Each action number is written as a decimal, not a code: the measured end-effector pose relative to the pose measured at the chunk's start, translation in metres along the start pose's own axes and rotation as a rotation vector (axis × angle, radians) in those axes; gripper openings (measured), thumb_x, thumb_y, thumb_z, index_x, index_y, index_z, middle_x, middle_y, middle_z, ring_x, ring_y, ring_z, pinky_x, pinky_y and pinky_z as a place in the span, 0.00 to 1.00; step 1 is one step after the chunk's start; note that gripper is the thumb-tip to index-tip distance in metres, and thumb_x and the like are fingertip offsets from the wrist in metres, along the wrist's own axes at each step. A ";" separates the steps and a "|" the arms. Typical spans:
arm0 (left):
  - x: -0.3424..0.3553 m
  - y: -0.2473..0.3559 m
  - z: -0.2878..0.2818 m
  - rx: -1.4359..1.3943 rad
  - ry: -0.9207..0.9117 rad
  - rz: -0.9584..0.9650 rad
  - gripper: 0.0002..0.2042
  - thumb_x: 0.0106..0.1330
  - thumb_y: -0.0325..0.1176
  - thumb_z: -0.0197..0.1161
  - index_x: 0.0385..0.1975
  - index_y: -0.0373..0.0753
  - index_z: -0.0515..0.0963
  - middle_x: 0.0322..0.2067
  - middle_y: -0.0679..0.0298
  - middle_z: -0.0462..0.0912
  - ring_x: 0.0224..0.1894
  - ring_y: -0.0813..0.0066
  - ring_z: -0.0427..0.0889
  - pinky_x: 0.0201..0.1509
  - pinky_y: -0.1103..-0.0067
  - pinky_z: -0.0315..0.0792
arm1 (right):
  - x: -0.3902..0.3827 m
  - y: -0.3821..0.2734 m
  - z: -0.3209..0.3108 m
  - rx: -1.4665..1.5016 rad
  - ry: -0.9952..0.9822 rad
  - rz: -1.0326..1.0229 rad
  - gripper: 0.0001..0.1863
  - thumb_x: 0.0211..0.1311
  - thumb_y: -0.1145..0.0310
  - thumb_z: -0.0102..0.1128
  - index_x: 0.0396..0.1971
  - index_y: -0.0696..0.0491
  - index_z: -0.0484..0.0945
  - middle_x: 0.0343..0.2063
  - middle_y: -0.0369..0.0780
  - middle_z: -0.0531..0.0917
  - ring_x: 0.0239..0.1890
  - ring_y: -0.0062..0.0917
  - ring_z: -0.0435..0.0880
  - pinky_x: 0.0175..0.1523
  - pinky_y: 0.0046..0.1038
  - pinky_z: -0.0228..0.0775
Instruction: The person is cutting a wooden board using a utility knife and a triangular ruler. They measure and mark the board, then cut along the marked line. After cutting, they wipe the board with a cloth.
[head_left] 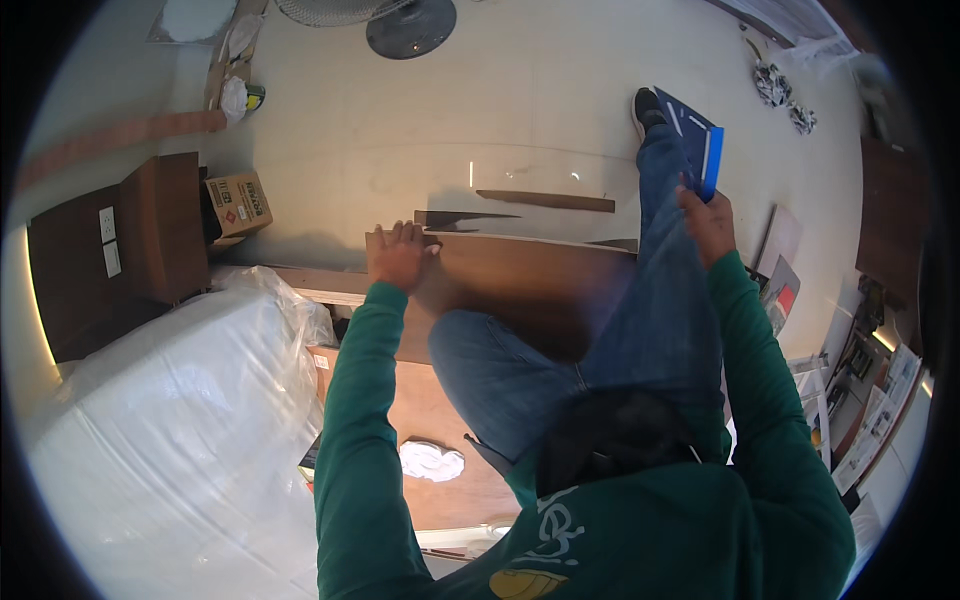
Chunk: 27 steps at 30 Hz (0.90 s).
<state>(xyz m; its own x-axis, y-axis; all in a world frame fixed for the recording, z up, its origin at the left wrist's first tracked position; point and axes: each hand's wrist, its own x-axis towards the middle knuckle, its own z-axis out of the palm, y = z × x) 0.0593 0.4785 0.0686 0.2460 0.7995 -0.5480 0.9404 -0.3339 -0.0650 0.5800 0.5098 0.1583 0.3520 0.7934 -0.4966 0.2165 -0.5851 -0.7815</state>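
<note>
A brown wooden board [500,285] stretches in front of me, partly covered by my bent left leg. My left hand [398,256] grips the left end of its far edge, fingers lying over the rim and thumb on the near face. Out by my extended right leg, my right hand [708,222] is closed around the lower end of a flat, dark blue piece with a bright blue strip [690,140] along one side. Its exact kind cannot be made out. Beyond the board lie a narrow brown wood strip [545,201] and a dark pointed offcut [455,219].
A cardboard box [240,204] stands at the left by a dark brown cabinet panel [160,230]. Clear plastic sheeting [170,430] covers a bulky thing at lower left. A white cloth [432,461] lies on a brown surface. A fan base [411,28] stands at the far side.
</note>
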 end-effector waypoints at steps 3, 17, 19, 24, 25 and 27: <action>0.014 0.044 0.000 -0.062 -0.003 0.085 0.32 0.79 0.57 0.49 0.71 0.37 0.69 0.71 0.55 0.72 0.76 0.56 0.66 0.80 0.42 0.48 | -0.010 0.001 -0.004 -0.273 -0.052 -0.063 0.16 0.66 0.59 0.66 0.39 0.60 0.82 0.27 0.40 0.83 0.30 0.29 0.80 0.39 0.35 0.73; 0.032 0.192 -0.009 -0.400 0.191 0.173 0.22 0.67 0.38 0.67 0.61 0.44 0.79 0.59 0.59 0.84 0.63 0.59 0.80 0.76 0.41 0.55 | -0.066 -0.029 0.034 -0.482 -0.281 -0.223 0.20 0.64 0.69 0.63 0.55 0.60 0.81 0.39 0.53 0.87 0.43 0.48 0.88 0.53 0.42 0.78; 0.040 0.177 -0.008 -0.586 0.227 0.090 0.16 0.66 0.34 0.67 0.54 0.46 0.84 0.52 0.60 0.88 0.56 0.58 0.85 0.71 0.48 0.64 | -0.065 -0.015 0.026 -0.454 -0.228 -0.252 0.21 0.64 0.70 0.63 0.57 0.59 0.81 0.43 0.54 0.87 0.46 0.48 0.88 0.56 0.41 0.78; 0.047 0.161 -0.012 -0.731 0.236 0.120 0.06 0.64 0.32 0.68 0.39 0.47 0.89 0.40 0.62 0.91 0.46 0.56 0.87 0.59 0.57 0.72 | -0.052 0.021 -0.018 -0.540 0.056 -0.439 0.24 0.64 0.71 0.63 0.61 0.57 0.78 0.52 0.54 0.84 0.53 0.48 0.85 0.61 0.41 0.75; 0.048 0.160 -0.016 -0.718 0.226 0.134 0.05 0.64 0.32 0.70 0.37 0.45 0.89 0.39 0.60 0.91 0.45 0.56 0.88 0.56 0.61 0.76 | -0.050 0.023 -0.024 -0.565 0.083 -0.440 0.25 0.64 0.71 0.63 0.61 0.57 0.78 0.54 0.54 0.84 0.54 0.48 0.85 0.62 0.40 0.75; 0.052 0.162 -0.027 -0.775 0.178 0.149 0.04 0.63 0.31 0.71 0.35 0.42 0.89 0.38 0.59 0.91 0.43 0.57 0.90 0.53 0.65 0.80 | -0.045 0.036 -0.028 -0.457 0.158 -0.461 0.23 0.65 0.70 0.64 0.60 0.56 0.79 0.51 0.53 0.85 0.52 0.48 0.86 0.61 0.40 0.76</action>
<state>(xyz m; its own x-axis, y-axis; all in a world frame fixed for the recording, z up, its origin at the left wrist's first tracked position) 0.2308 0.4794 0.0516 0.3544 0.8629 -0.3602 0.7742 -0.0547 0.6306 0.5969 0.4479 0.1628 0.2531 0.9655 -0.0613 0.7286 -0.2319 -0.6445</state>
